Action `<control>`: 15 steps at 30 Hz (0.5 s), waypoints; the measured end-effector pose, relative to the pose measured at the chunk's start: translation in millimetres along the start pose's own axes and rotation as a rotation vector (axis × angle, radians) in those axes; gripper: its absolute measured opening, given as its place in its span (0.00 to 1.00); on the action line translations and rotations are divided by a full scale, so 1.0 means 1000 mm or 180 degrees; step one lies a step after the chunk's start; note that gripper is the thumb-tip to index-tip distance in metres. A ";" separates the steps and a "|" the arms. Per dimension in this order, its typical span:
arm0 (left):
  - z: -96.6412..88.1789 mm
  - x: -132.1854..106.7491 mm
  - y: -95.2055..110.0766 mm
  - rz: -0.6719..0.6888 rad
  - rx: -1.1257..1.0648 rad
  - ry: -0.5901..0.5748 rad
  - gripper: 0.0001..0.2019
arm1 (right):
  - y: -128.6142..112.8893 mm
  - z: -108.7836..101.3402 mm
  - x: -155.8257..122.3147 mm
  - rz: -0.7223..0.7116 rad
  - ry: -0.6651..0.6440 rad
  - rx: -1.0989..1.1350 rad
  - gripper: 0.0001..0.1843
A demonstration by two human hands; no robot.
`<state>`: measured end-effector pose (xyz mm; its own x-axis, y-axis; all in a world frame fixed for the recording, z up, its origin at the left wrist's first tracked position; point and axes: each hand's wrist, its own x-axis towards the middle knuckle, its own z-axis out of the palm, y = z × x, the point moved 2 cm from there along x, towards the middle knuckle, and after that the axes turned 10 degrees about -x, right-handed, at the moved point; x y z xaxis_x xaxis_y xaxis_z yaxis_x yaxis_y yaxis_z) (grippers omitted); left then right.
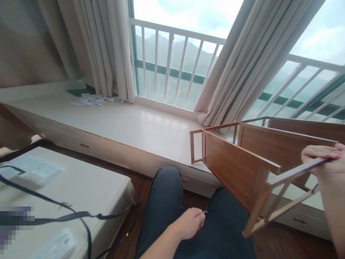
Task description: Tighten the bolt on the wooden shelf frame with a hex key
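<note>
A wooden shelf rack [231, 158] with brown boards lies tipped on its side, partly on the white window ledge and jutting out over my knees. My right hand [323, 156] is closed around a bar of its frame at the far right. Low in the middle, my left hand [190, 221] rests above my lap with its fingers curled. From those fingers pokes the tip of a small metal piece [205, 212]; the rest of it is hidden in the hand, so its kind does not show.
Paper scraps [91, 100] lie on the window ledge [145, 126] by the left curtain [115, 54]. To my left, a pale covered surface [99, 180] bears a dark strap [64, 217] and clear plastic packs [40, 169]. White railings [167, 64] stand behind the ledge.
</note>
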<state>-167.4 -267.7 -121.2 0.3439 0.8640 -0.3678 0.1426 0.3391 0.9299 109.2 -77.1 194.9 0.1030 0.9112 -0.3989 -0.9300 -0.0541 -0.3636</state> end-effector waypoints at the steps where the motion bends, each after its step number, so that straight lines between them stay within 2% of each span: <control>1: 0.000 0.002 0.000 -0.0020 0.0014 -0.0016 0.15 | 0.008 -0.001 0.002 -0.0199 -0.0105 -0.0133 0.26; 5: 0.002 0.008 -0.002 -0.0124 0.0052 -0.0084 0.13 | 0.030 -0.004 0.010 -0.0694 0.0086 -0.0351 0.23; 11: 0.002 0.014 -0.006 -0.0190 0.0050 -0.0154 0.14 | 0.042 -0.005 0.037 -0.0723 0.0194 -0.0462 0.21; 15: 0.001 0.019 -0.009 -0.0242 0.0005 -0.0116 0.14 | 0.054 0.004 0.052 -0.0794 0.0284 -0.0542 0.21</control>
<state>-161.6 -255.0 -136.4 0.3656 0.8216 -0.4374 0.1710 0.4026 0.8992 63.1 -30.6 157.6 0.3582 0.8658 -0.3493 -0.8005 0.0922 -0.5922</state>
